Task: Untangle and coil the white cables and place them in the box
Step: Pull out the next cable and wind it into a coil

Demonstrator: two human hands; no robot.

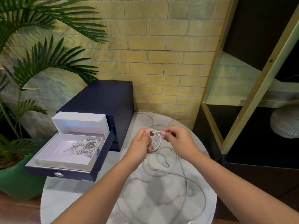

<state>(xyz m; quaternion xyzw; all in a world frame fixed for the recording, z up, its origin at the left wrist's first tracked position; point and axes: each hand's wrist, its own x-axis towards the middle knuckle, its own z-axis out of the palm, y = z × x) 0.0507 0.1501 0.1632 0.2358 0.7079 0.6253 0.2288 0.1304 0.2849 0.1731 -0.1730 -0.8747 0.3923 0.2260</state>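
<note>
Over the round marble table (64, 201), my left hand (140, 143) grips a small coil of white cable (156, 141). My right hand (176, 138) pinches the cable's end at the top of that coil. Loose white cables (179, 173) lie in wide loops on the table below my hands. To the left, a white box (53, 152) sits in an open dark drawer and holds a bundle of coiled white cables (84, 146). The box's white lid (80, 122) stands behind it.
The dark blue drawer cabinet (103, 101) stands at the table's back left, its drawer (59, 172) pulled out over the edge. A potted palm in a green pot (17, 180) is at the left. A dark shelf unit (258, 110) rises at the right.
</note>
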